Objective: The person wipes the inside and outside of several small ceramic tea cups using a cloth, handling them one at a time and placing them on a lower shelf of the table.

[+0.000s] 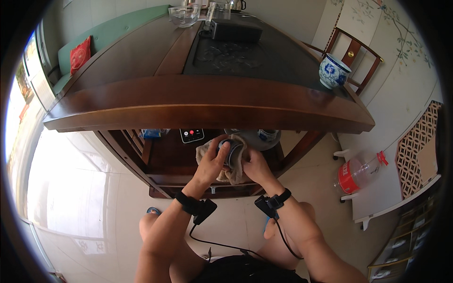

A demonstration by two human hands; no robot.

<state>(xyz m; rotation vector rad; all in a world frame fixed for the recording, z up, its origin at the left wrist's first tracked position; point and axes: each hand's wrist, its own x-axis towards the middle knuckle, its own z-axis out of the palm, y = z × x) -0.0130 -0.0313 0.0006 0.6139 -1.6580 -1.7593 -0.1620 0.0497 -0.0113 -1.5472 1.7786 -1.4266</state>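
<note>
My left hand [215, 155] grips a small blue-and-white cup [231, 152], its thumb across the cup's side. A beige cloth [229, 176] wraps partly around the cup and hangs below it. My right hand [255, 162] holds the cloth at the cup's right side; its fingertips are partly hidden by the cloth. Both hands are just in front of the table's lower shelf. Behind them on that shelf, a round grey tray [274, 143] bears another blue-and-white cup [268, 134].
The wooden tabletop's thick edge [212, 116] overhangs the shelf. A phone [192, 135] lies on the shelf. On top stand a blue-and-white pot [333, 71], a black box [236, 30] and a glass bowl [184, 16]. A large plastic bottle [359, 173] is at right. Cables hang from both wrists.
</note>
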